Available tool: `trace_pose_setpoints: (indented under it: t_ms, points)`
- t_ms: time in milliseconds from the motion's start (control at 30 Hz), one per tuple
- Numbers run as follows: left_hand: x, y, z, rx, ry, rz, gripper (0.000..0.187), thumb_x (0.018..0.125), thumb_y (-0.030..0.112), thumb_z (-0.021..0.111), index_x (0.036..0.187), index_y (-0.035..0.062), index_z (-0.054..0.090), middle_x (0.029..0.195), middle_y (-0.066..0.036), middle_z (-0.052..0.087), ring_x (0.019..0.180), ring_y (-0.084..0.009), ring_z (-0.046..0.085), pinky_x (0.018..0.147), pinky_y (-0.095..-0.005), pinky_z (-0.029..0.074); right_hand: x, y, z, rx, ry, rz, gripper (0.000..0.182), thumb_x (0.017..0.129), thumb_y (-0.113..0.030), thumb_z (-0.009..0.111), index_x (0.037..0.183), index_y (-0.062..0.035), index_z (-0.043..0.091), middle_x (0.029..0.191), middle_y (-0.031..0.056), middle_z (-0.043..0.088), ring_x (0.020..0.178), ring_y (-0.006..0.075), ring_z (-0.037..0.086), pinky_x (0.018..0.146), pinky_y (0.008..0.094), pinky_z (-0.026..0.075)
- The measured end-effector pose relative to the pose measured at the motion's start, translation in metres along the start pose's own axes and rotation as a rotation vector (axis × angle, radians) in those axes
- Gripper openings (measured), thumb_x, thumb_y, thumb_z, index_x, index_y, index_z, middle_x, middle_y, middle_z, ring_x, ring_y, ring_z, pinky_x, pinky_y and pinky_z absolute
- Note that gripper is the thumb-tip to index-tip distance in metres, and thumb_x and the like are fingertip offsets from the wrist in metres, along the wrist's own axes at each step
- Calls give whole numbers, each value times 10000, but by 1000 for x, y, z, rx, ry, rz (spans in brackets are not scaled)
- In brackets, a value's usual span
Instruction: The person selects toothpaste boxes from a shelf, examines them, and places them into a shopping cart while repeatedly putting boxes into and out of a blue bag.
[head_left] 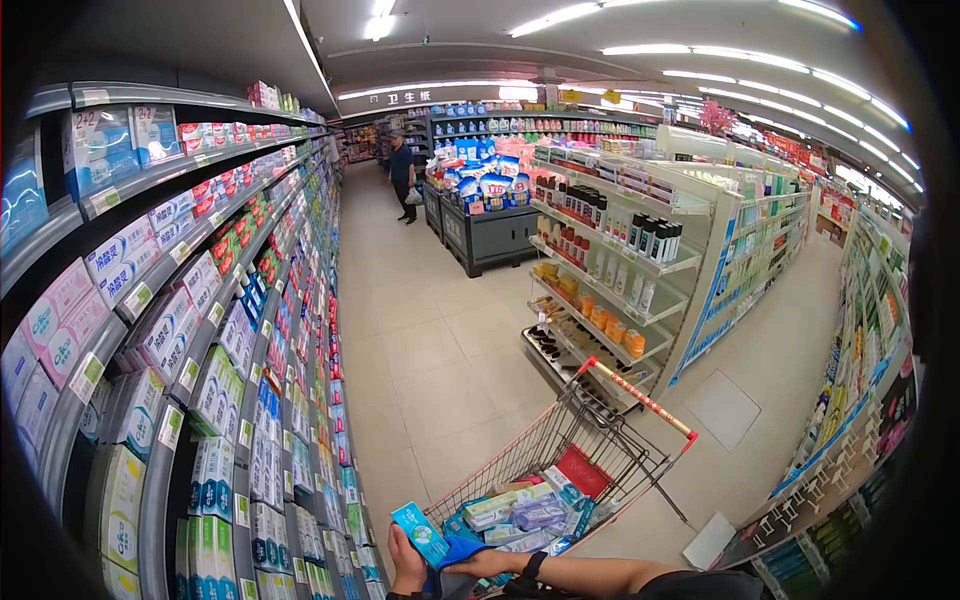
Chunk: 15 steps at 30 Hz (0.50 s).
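At the bottom centre, a teal toothpaste-like box [419, 534] is held upright and tilted at the cart's near left side. My left hand [407, 562] is closed around the left side of the box. Beside it, my right hand [488, 563], with a dark band on the wrist, is closed on a blue item [460, 550] that touches the box's lower right edge; its exact shape is unclear. Behind the hands stands a wire shopping cart [600, 428] with a red and yellow handle, holding several packaged boxes [540, 512].
Shelves of boxed toothpaste [217, 385] run along the left. White shelves of bottles [640, 240] stand beyond the cart. A person in dark clothes [402, 175] stands in the far aisle, near a dark display bin [490, 240] of bagged goods. More shelves [860, 340] line the right.
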<state>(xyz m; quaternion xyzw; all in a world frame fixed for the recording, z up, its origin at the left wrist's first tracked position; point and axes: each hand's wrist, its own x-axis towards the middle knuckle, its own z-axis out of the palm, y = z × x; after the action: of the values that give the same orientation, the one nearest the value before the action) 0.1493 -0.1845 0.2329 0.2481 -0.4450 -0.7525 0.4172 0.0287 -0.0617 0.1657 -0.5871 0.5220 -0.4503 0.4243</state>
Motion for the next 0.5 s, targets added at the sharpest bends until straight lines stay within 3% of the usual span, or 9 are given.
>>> trace_pose_setpoints:
  t_ms: [67,200,267,300,333,367,400,467,500]
  points:
    - [2,3,0,50,-36,40,370,1072,384,393,1187,42,475,1030,-54,583,916,-139,586,851,-300,483,5,-3,-8,74,21,38,474,1009,-335,561,1385,-49,521,1363,141,565,1267,240,510,1088,373,374]
    - [12,-19,-19,70,-93,68,357,981,137,574,1287,67,404,1156,-56,548,1063,-157,560,899,-320,479,0,-17,-18,115,246,543,537,1040,-452,440,1368,-36,527,1378,133,551,1286,257,494,1075,370,389]
    - [8,3,-12,46,-94,62,416,946,57,598,1310,71,397,1175,-55,542,1075,-162,555,919,-330,481,1,-24,-25,192,372,479,577,1020,-452,489,1386,-7,497,1359,164,562,1261,269,519,1077,365,395]
    - [7,8,-11,45,-91,66,476,946,105,625,1346,71,370,1199,-70,539,1070,-186,573,924,-355,494,-2,-24,-24,235,429,455,601,1010,-453,513,1395,7,482,1349,180,567,1249,275,531,1078,362,399]
    - [5,13,-12,45,-81,66,542,945,153,652,1383,72,343,1223,-85,537,1066,-209,592,930,-379,506,0,-30,-25,347,511,584,596,1020,-484,463,1327,21,542,1268,171,629,1184,265,594,1040,379,444]
    - [3,18,-14,49,-63,62,611,944,201,679,1419,73,316,1247,-100,535,1062,-233,610,935,-403,518,5,-36,-26,916,562,605,553,1025,-456,465,1292,17,568,1295,150,621,1182,276,606,1035,407,456]
    - [5,23,-13,-68,-65,36,542,916,83,677,1367,70,376,1226,-51,537,1095,-174,559,940,-340,488,6,-20,-30,1101,560,619,531,1024,-431,473,1317,4,551,1311,141,613,1193,292,599,1070,421,433]
    - [6,20,-22,-2,-54,164,500,920,119,691,1334,58,417,1193,-39,562,1094,-165,559,982,-335,459,4,-46,-33,1224,574,473,604,988,-512,446,1341,-30,536,1364,162,577,1252,307,558,1111,486,390]
    - [3,30,-22,40,-56,163,467,916,117,696,1303,46,444,1173,-37,574,1085,-155,558,982,-328,446,4,-55,-38,1402,435,416,701,989,-571,416,1392,1,471,1434,173,511,1311,343,498,1142,511,341]
